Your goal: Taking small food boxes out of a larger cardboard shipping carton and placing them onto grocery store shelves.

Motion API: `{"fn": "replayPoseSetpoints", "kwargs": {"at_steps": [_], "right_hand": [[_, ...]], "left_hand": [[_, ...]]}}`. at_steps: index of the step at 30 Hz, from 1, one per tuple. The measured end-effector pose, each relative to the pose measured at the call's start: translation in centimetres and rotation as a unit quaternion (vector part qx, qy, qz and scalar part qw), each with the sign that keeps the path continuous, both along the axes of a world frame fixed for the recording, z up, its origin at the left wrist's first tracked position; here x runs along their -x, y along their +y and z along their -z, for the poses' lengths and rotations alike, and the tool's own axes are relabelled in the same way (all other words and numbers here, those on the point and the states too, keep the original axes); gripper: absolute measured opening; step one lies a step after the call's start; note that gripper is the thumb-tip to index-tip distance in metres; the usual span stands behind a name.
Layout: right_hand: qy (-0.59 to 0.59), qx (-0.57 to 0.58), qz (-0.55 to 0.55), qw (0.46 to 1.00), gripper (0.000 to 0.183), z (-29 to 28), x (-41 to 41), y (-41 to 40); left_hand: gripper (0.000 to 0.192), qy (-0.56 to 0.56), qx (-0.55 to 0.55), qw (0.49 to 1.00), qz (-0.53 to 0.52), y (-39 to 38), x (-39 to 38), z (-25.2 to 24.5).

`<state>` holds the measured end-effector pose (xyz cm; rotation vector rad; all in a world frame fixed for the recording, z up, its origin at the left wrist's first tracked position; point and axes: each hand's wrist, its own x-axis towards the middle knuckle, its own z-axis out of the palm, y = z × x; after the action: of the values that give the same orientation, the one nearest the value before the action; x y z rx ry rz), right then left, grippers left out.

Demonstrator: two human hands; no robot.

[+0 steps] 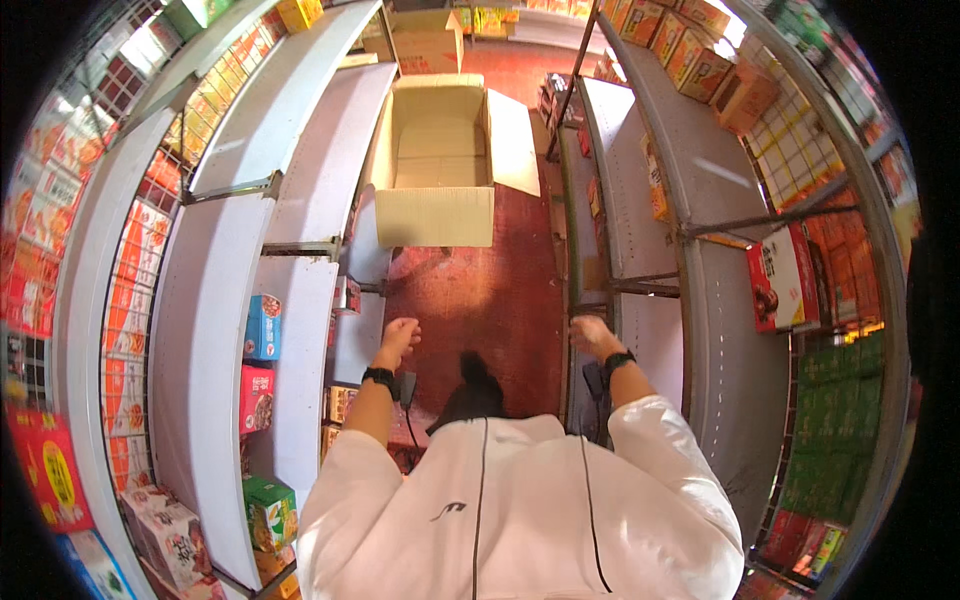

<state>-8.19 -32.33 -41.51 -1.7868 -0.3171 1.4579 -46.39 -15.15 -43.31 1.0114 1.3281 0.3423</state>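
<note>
My left hand point(403, 337) hangs over the aisle with its fingers curled in and nothing seen in it. It is nearest to the left shelves. My right hand point(596, 335), somewhat blurred, is also curled with nothing visible in it, close to the edge of the right shelves. Both wrists wear black bands, with a dark device near each. Ahead of me in the aisle stands an open cardboard box point(435, 217). Its near flap hangs toward me and its right flap point(514, 142) is spread outward. No goods show inside.
Metal shelves line both sides of the red floor point(517, 277). On the left are a blue carton point(263, 328), a pink carton point(257, 398) and a green carton point(270, 514). A red-and-white carton point(784, 277) sits on the right. Another cardboard box point(431, 45) stands farther ahead.
</note>
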Motion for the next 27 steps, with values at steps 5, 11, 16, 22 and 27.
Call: {"fn": "replayPoseSetpoints", "kwargs": {"at_steps": [5, 11, 16, 22, 27], "right_hand": [[0.011, -0.022, 0.032, 0.999, 0.034, -2.7, -4.4, 11.6], [0.037, 0.045, 0.028, 0.998, 0.035, 0.7, -10.1, 27.1], [0.025, 0.056, 0.069, 0.996, 0.044, 3.6, -14.6, 41.7], [-0.054, 0.08, -0.051, 0.994, 0.083, 7.1, -14.9, 53.2], [-0.189, 0.066, -0.108, 0.974, 0.079, 11.9, -13.1, 57.9]], "left_hand": [[0.022, 0.025, 0.013, 0.999, -0.032, 10.9, -3.2, -0.7], [0.023, 0.043, 0.043, 0.998, -0.012, 26.1, -8.7, 1.2], [0.022, 0.148, -0.021, 0.989, -0.021, 38.8, -12.1, 2.2], [0.067, 0.292, -0.145, 0.945, -0.023, 51.3, -13.7, 3.1], [0.053, 0.122, 0.014, 0.992, 0.023, 56.7, -14.7, 7.4]]}}
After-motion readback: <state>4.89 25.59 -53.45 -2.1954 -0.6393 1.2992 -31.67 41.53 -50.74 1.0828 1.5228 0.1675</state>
